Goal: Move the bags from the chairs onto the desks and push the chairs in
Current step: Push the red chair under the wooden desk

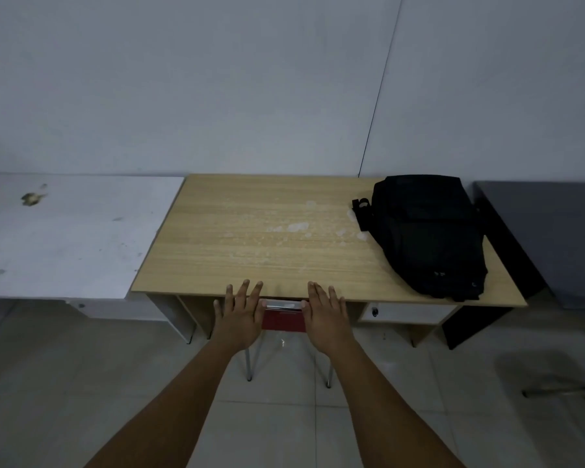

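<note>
A black backpack [426, 234] lies flat on the right part of the wooden desk [250, 238]. A red chair [283, 319] with metal legs is tucked under the desk's front edge; only its backrest top and rear legs show. My left hand [240, 312] and my right hand [325, 312] rest flat on either end of the chair's backrest, fingers spread and pointing at the desk. Neither hand holds anything.
A white desk [65, 238] adjoins on the left and a dark grey desk [554, 231] stands on the right. A white drawer unit [406, 312] hangs under the wooden desk. Part of another chair's metal frame [564, 393] with something blue is at the right edge. Tiled floor below.
</note>
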